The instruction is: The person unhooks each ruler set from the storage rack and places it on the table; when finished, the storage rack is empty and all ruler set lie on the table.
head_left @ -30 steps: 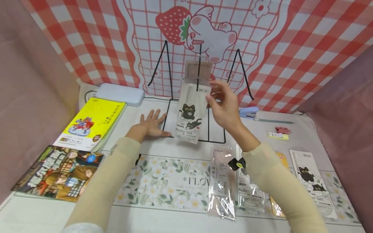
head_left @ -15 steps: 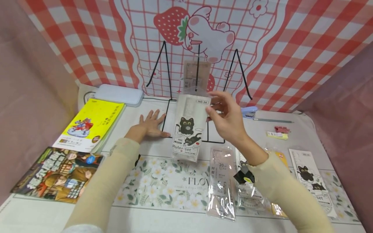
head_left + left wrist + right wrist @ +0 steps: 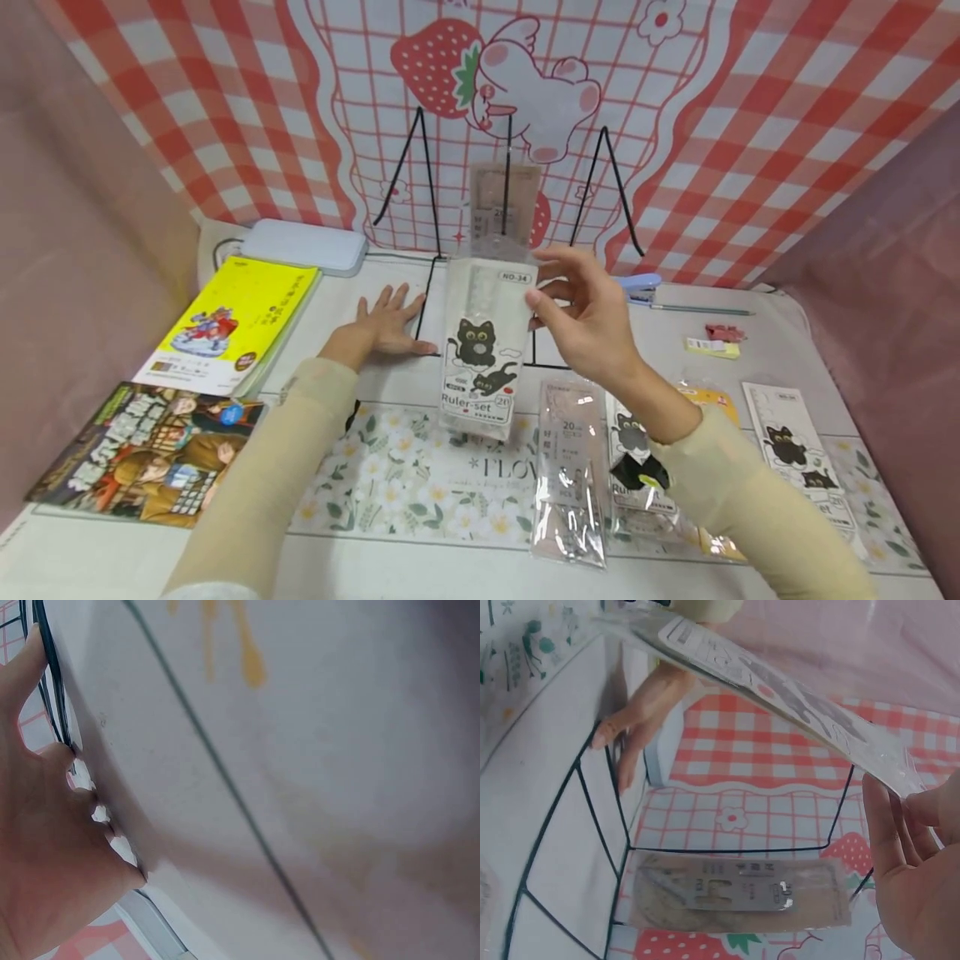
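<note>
In the head view, my right hand [image 3: 588, 312] pinches a clear-wrapped ruler set [image 3: 483, 342] with black cats on it by its upper right edge. The set hangs tilted in front of a black wire display rack [image 3: 431, 183], its top just below the middle hook's tip. Whether it still touches the hook, I cannot tell. Behind it, a pinkish ruler pack [image 3: 487, 196] hangs on that hook; the right wrist view shows this pack [image 3: 739, 892] more fully. Fingers spread, my left hand [image 3: 390, 321] rests on the table, its thumb on the rack's base.
Several ruler packs lie at front right, including a pinkish one [image 3: 572, 475] and a cat one [image 3: 798, 450]. Farther back are a blue stapler [image 3: 637, 283], a pencil [image 3: 701, 310] and a red clip [image 3: 726, 333]. Books [image 3: 232, 325] and a pale case [image 3: 303, 246] stand left.
My right hand has drawn the cat ruler set down and toward me along the middle hook to its tip. More of the pinkish pack behind shows. My left hand has stayed put.
</note>
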Tool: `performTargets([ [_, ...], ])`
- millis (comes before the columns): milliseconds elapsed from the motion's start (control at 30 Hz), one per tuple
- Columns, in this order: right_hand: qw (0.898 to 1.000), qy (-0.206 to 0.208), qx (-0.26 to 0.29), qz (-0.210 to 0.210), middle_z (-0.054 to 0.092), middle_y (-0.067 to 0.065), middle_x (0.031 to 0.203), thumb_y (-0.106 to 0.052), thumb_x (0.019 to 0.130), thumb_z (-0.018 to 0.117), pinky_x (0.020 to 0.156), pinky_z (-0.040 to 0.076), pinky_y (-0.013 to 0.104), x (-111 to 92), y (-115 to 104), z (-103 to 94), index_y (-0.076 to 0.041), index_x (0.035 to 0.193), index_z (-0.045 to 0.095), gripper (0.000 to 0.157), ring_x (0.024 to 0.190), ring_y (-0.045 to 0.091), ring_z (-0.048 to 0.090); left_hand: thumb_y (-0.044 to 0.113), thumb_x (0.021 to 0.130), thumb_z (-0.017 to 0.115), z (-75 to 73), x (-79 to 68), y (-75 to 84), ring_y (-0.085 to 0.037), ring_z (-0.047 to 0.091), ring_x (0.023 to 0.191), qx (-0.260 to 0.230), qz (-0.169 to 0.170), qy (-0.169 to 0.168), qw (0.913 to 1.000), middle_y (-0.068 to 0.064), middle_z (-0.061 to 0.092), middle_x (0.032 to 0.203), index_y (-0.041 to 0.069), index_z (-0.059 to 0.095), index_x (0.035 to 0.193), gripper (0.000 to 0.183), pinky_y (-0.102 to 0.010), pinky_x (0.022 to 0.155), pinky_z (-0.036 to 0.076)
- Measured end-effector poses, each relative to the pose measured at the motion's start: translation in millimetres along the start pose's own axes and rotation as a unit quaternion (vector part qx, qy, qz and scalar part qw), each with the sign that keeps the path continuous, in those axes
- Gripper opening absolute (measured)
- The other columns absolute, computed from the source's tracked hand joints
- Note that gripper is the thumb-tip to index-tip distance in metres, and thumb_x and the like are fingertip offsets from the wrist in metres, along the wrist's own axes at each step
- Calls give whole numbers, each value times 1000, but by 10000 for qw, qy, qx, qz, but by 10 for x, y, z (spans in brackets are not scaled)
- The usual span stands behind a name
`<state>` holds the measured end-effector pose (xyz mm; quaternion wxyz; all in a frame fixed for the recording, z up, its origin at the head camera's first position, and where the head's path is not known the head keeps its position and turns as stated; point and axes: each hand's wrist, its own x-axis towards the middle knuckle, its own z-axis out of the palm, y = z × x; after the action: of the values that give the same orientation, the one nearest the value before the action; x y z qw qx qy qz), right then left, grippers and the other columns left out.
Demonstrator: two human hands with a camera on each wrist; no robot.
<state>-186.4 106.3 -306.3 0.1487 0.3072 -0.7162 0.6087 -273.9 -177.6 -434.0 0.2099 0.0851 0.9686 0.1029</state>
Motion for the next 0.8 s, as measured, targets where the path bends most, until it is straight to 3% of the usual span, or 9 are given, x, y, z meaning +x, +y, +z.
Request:
performTargets([
  [300, 9938, -478, 143, 990, 57, 0, 97, 17, 84, 59, 56, 60, 31, -244, 131, 4, 7, 130, 46, 49, 74, 2, 66, 72, 82, 54, 31, 39, -14, -36, -14, 152, -28, 1, 16, 10000, -11, -14, 165, 25, 2, 157, 103, -67, 119, -8],
  [567, 9717, -797, 204, 2212, 55, 7, 100, 11, 87, 59, 59, 61, 36, -528, 411, -67, 1, 133, 45, 48, 71, 3, 65, 72, 82, 53, 30, 39, -6, -36, -15, 152, -30, -12, 47, 10000, -11, -14, 165, 24, 2, 157, 102, -67, 119, -9],
  [800, 9526, -872, -48, 2913, 55, 15, 103, 6, 90, 58, 62, 61, 41, -764, 627, -105, -2, 135, 43, 48, 73, 6, 67, 71, 82, 53, 45, 50, -25, -36, -17, 152, -58, -56, -8, 10000, -11, -15, 165, 24, 1, 157, 103, -67, 118, -10],
])
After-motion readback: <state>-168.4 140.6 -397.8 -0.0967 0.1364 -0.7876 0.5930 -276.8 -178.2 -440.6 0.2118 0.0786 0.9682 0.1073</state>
